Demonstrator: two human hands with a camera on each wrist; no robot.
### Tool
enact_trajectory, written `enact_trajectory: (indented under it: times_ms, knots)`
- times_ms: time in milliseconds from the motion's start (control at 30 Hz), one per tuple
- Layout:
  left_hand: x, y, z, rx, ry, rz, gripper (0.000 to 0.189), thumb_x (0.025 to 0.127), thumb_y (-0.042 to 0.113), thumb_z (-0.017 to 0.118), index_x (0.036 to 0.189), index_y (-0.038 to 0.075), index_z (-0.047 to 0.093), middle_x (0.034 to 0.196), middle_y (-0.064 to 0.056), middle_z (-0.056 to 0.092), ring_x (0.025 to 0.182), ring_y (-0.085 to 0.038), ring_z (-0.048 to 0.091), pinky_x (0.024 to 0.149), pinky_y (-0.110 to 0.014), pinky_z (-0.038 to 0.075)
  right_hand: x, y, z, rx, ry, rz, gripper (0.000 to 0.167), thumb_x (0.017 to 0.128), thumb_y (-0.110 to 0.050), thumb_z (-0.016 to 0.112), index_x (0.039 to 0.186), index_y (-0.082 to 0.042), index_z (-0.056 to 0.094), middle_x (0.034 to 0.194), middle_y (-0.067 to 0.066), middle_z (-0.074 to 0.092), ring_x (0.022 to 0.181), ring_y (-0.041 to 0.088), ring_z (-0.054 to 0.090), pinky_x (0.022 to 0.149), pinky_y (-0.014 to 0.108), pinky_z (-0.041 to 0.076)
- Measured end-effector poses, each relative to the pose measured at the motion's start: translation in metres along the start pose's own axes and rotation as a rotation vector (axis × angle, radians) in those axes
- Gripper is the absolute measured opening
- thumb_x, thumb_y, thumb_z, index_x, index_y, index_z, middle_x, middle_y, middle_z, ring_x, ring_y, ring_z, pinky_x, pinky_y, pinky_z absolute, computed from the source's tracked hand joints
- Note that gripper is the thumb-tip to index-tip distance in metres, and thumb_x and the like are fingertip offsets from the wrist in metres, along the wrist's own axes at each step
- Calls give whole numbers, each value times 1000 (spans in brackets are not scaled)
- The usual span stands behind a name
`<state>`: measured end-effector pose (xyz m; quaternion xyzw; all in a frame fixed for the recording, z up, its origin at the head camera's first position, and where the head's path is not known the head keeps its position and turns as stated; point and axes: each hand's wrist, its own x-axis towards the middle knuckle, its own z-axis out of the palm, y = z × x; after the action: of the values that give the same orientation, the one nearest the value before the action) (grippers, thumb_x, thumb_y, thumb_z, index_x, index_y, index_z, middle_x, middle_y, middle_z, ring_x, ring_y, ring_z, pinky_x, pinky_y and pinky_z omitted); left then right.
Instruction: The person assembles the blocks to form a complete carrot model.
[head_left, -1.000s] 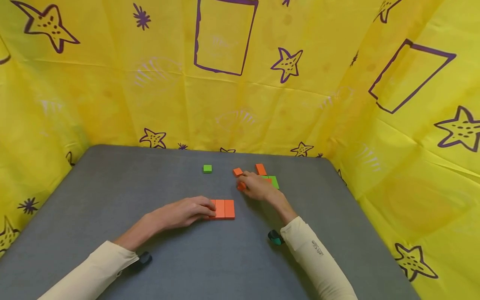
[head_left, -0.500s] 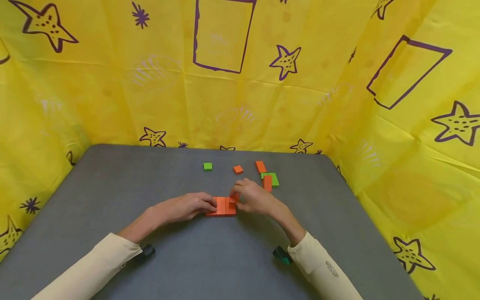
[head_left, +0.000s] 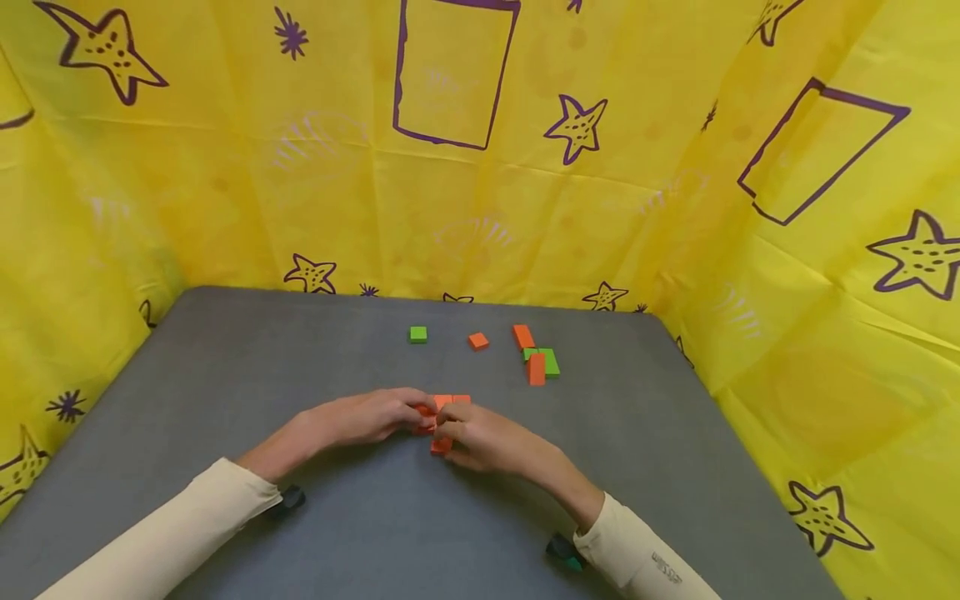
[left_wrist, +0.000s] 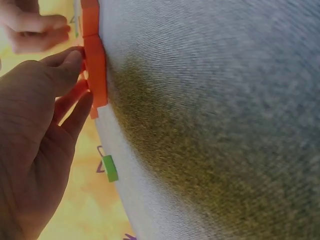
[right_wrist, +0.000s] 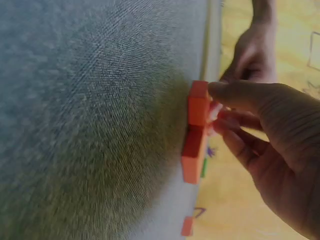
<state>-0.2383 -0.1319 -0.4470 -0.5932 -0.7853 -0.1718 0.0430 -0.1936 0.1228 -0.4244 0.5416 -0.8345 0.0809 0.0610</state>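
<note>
Orange blocks (head_left: 461, 400) lie side by side in a short row on the grey table, partly covered by both hands. At the row's left end my left hand (head_left: 367, 417) grips the end block, thumb and fingertips bent against it. Across from it, my right hand (head_left: 487, 439) pinches another orange block (head_left: 440, 447) at the row's near side. In the right wrist view that pinched block (right_wrist: 198, 105) touches the thumb tip and stands against a neighbouring orange block (right_wrist: 192, 155). The left wrist view shows the near faces of the orange blocks (left_wrist: 96, 70) beside the left thumb.
Farther back lie a small green block (head_left: 417, 335) and a small orange block (head_left: 478, 342). To their right are a longer orange block (head_left: 523, 336), green blocks (head_left: 551, 362) and an orange block (head_left: 537, 369) close together. A yellow patterned curtain (head_left: 480, 192) surrounds the table (head_left: 300, 350).
My right hand has come from the loose blocks at the back right, carrying an orange block leftward and nearer to the row's near side. The left hand has stayed at the row's left end.
</note>
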Motion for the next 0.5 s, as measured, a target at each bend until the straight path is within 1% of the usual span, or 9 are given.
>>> enact_trajectory:
  times_ms: [133,200,233,267,367,500]
  knots:
    - [2,4,-4,-34,-71,-108,23,103,8,64,123,11,76,131,-3,70,124,-19,66,107,-40,57,-12,-5,-8,50,-97,24,15,93,-12,78,108,-13,78,110,-2,75,103,12,69,96,23,56]
    - [2,5,-6,-36,-91,-139,25,103,7,64,125,10,75,133,-4,70,128,-23,65,108,-43,55,-15,-7,-9,80,-147,25,18,94,-10,76,111,-13,78,116,-3,75,110,11,70,100,24,56]
    - [2,5,-7,-34,-98,-145,26,102,6,64,126,9,75,133,-5,70,129,-24,65,108,-44,55,-16,-8,-9,85,-166,24,19,94,-10,75,113,-13,77,119,-4,75,112,11,69,101,24,55]
    - [1,5,-7,-31,-104,-148,27,102,6,64,127,9,75,134,-6,70,130,-25,65,109,-45,55,-16,-8,-7,84,-160,14,19,95,-10,75,113,-13,77,120,-3,74,112,11,69,101,23,55]
    - [1,5,-9,-39,-114,-160,28,102,6,64,128,9,74,134,-6,70,131,-26,64,109,-45,54,-14,-10,-4,78,-157,36,21,95,-11,74,116,-12,77,122,-3,72,112,10,69,100,22,55]
    - [1,4,-8,-54,-114,-154,28,103,8,64,129,9,74,135,-6,70,131,-25,64,110,-44,54,-12,-12,-4,36,-167,68,25,95,-14,75,120,-11,76,123,-3,70,111,11,67,101,24,55]
